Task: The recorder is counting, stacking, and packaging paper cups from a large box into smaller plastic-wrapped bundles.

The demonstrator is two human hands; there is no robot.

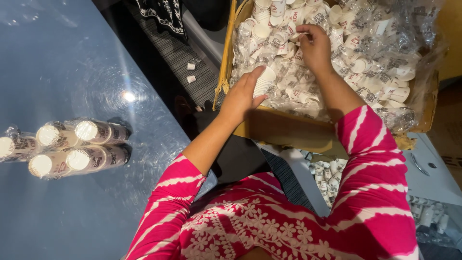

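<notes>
Pink sleeves (370,192) striped with white fill the lower frame, both forearms reaching away toward a cardboard box (288,130). Beside them spreads a wide blue table (62,67) – glossy, catching a bright spot of light. That box, propped just past the table's edge, is heaped with small white paper cups (356,53) in crinkled clear wrap. On the table, well apart from the box, lie four wrapped stacks of cups (67,147) on their sides, grouped two by two. At the box's near wall the left hand (240,96) curls its fingers around a short stack of nested cups (263,79). Deeper in the box the right hand (315,45) has its fingertips bunched in a pinch on the wrapped cups – exactly which one it grips I cannot tell. Two loose cups (191,72) lie on the striped floor below.
</notes>
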